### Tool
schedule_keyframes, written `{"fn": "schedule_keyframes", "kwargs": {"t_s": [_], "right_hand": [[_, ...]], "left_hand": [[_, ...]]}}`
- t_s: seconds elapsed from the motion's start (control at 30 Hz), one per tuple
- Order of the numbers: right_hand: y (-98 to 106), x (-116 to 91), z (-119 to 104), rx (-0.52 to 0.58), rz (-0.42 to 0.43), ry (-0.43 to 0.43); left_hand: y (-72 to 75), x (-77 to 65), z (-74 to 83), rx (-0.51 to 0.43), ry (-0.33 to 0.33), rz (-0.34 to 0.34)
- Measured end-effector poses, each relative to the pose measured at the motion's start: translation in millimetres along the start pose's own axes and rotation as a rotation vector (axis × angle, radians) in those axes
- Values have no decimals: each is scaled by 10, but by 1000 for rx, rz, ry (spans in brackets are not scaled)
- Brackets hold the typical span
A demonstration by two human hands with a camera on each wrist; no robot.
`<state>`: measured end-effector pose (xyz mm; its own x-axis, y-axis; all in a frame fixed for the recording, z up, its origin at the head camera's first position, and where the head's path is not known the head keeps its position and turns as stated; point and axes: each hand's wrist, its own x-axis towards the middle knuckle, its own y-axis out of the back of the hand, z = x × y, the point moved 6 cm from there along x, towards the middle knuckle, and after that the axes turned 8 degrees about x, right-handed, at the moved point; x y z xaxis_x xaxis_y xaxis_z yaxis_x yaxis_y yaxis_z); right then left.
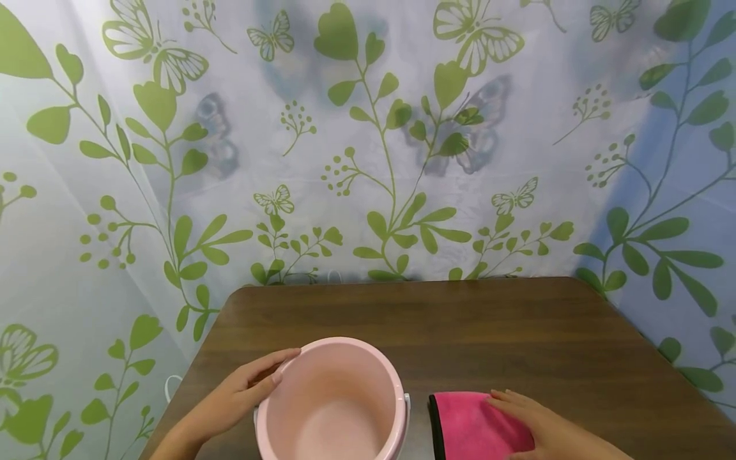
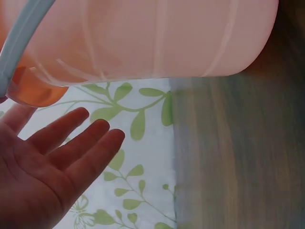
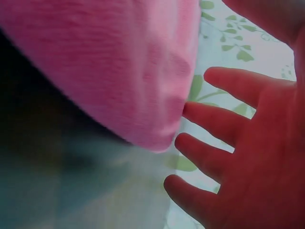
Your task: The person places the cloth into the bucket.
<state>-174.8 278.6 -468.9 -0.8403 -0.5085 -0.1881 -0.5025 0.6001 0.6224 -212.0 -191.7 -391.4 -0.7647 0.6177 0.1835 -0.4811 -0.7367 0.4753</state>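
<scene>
A pink bucket stands on the near part of the table, its inside visible from above. My left hand is at the bucket's left rim, with index finger and thumb touching it. In the left wrist view, that hand's other fingers extend free beside the bucket wall, near the pale handle. To the bucket's right lies a folded bright pink cloth with a dark edge. My right hand is at the cloth's right side, fingers straight and spread. A fingertip meets the cloth edge in the right wrist view.
Brown wood-grain tabletop extends behind the bucket and cloth. Beyond its back edge hangs a white curtain with green leaves and butterflies, which also runs along both sides.
</scene>
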Motion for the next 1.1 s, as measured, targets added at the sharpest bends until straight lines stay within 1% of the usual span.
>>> {"fn": "schedule_keyframes", "kwargs": {"t_s": [0.07,0.17,0.3,0.4,0.53,0.67,0.73,0.77,0.83,0.9,1.03,1.1], "right_hand": [[-30,-7,57,-1,-6,-3],[-62,-18,119,-40,-1,29],[-91,-29,187,-79,24,53],[-97,-29,201,-101,52,86],[-94,-32,162,-101,71,133],[-89,-24,119,-28,55,95],[-87,-25,118,10,49,48],[-86,-23,119,22,46,26],[-82,-22,124,13,40,6],[-76,-16,121,-44,36,20],[-53,2,100,-178,44,126],[-40,4,101,-211,52,152]], "left_hand": [[-18,-7,-23,-33,0,-3],[-37,-9,-38,-55,0,6],[-56,-8,-57,-78,33,22],[-60,-9,-75,-88,69,35],[-63,-13,-83,-88,87,47],[-72,-16,-81,-97,89,50],[-77,-15,-83,-102,89,49],[-79,-15,-85,-105,91,50],[-83,-14,-87,-110,92,49],[-85,-12,-89,-108,93,52],[-86,-12,-93,-95,97,59],[-86,-12,-94,-90,97,61]]}}
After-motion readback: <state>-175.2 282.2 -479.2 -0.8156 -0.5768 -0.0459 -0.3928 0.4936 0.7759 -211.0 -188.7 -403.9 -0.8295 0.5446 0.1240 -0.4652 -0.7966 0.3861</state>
